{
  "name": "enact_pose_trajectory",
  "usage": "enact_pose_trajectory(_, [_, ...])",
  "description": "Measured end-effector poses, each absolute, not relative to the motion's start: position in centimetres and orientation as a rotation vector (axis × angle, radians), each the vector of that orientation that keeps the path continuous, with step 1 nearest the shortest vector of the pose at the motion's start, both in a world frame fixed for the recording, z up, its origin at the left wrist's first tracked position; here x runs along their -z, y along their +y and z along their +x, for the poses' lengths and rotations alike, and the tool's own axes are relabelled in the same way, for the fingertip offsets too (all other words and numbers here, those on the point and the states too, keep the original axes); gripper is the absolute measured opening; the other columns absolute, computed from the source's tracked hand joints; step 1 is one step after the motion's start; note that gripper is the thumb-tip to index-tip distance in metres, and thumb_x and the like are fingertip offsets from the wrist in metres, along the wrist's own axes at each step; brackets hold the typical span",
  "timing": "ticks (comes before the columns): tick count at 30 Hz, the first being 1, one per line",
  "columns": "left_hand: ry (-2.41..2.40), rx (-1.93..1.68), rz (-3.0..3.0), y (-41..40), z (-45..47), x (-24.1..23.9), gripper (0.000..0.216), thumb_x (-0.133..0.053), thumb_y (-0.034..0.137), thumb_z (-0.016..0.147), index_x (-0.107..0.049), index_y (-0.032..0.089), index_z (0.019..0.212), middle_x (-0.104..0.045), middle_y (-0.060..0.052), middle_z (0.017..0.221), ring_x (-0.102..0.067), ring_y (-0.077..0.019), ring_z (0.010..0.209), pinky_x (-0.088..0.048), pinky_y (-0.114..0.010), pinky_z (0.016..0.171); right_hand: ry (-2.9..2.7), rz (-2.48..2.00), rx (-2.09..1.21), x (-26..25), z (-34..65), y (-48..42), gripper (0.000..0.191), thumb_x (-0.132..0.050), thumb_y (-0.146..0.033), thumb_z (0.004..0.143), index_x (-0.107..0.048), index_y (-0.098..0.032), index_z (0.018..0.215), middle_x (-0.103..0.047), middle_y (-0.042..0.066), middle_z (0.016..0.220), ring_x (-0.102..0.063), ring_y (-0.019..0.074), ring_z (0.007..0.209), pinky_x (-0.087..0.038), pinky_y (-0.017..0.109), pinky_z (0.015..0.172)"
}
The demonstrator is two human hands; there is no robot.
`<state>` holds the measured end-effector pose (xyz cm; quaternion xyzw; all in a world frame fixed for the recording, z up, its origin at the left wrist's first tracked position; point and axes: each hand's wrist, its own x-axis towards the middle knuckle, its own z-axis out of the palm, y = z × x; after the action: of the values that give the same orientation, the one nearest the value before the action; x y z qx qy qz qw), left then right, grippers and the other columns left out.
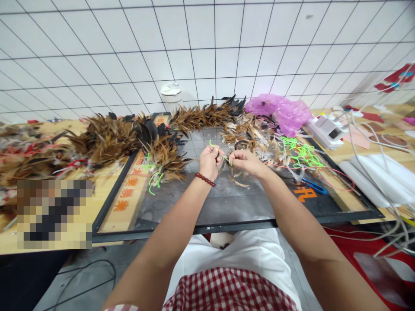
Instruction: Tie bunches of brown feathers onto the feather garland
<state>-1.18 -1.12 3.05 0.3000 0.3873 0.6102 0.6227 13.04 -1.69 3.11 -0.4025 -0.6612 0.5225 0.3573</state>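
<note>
My left hand (pixel 210 162) and my right hand (pixel 245 163) meet over the dark glass board (pixel 207 203), both with fingers closed. Between them runs a thin bright green string (pixel 218 150), pinched by each hand. A red bead bracelet (pixel 205 179) circles my left wrist. Loose brown feathers (pixel 240 134) lie just beyond my right hand. A bundle of brown and black feathers (pixel 164 157) with green string lies left of my left hand.
Brown feather piles (pixel 97 138) cover the left of the wooden table. A tangle of green string (pixel 301 153), blue scissors (pixel 313 186), a pink plastic bag (pixel 285 112), a white device (pixel 326 128) and white cables (pixel 372 142) sit at right. A white cup (pixel 171 93) stands at the tiled wall.
</note>
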Motion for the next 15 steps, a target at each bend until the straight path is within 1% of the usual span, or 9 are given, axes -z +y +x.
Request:
enact_pose_trajectory(5, [0.887, -1.378, 0.645, -0.9, -1.2, -2.9, 0.011, -0.057, 0.017, 0.076, -0.047, 0.017, 0.073, -0.046, 0.006, 0.053, -0.029, -0.0011, 0.035, -0.017, -0.016, 0.036, -1.723, -0.978, -1.546, -3.8, 13.1, -2.2, 0.016, -0.060, -0.031, 0.066, -0.055, -0.015, 0.066, -0.043, -0.006, 0.050, -0.035, 0.0061, 0.046, -0.026, 0.021, 0.047])
enact_pose_trajectory(7, [0.875, -1.380, 0.651, -0.9, -1.2, -2.8, 0.011, -0.057, 0.018, 0.076, -0.046, 0.017, 0.073, -0.046, 0.006, 0.052, -0.029, -0.0011, 0.036, -0.017, -0.016, 0.036, -1.727, -0.969, -1.558, -3.7, 13.3, -2.1, 0.016, -0.059, -0.031, 0.067, -0.056, -0.015, 0.068, -0.044, -0.006, 0.051, -0.035, 0.0061, 0.046, -0.026, 0.021, 0.047])
enact_pose_trajectory(9, [0.866, -1.392, 0.693, -0.8, -1.4, -2.7, 0.012, -0.059, 0.019, 0.074, -0.047, 0.017, 0.073, -0.047, 0.006, 0.053, -0.031, -0.0016, 0.037, -0.019, -0.016, 0.037, -1.753, -1.003, -1.446, -3.3, 13.4, -1.9, 0.014, -0.059, -0.029, 0.068, -0.057, -0.015, 0.068, -0.046, -0.005, 0.054, -0.037, 0.0064, 0.048, -0.028, 0.021, 0.049])
enact_pose_trajectory(12, [0.862, -1.382, 0.772, -0.9, -1.5, -2.4, 0.017, -0.063, 0.026, 0.071, -0.049, 0.016, 0.075, -0.052, 0.004, 0.056, -0.039, -0.0033, 0.040, -0.027, -0.017, 0.039, -1.732, -1.111, -1.085, -2.5, 13.4, -1.3, 0.012, -0.058, -0.027, 0.069, -0.057, -0.015, 0.067, -0.049, -0.003, 0.060, -0.041, 0.0073, 0.055, -0.032, 0.022, 0.054])
enact_pose_trajectory(14, [0.870, -1.370, 0.802, -0.9, -1.3, -2.2, 0.022, -0.065, 0.032, 0.070, -0.049, 0.016, 0.074, -0.053, 0.003, 0.057, -0.043, -0.0046, 0.043, -0.032, -0.018, 0.042, -1.675, -1.141, -0.918, -2.0, 13.3, -1.0, 0.015, -0.058, -0.030, 0.071, -0.057, -0.015, 0.068, -0.051, -0.003, 0.062, -0.042, 0.0078, 0.057, -0.033, 0.022, 0.056])
enact_pose_trajectory(15, [0.880, -1.378, 0.817, -1.0, -1.2, -2.1, 0.025, -0.067, 0.033, 0.068, -0.049, 0.016, 0.073, -0.053, 0.003, 0.057, -0.044, -0.0049, 0.044, -0.033, -0.018, 0.043, -1.645, -1.143, -0.894, -1.9, 13.2, -0.9, 0.018, -0.059, -0.033, 0.071, -0.057, -0.016, 0.068, -0.051, -0.003, 0.062, -0.041, 0.0077, 0.056, -0.033, 0.022, 0.056])
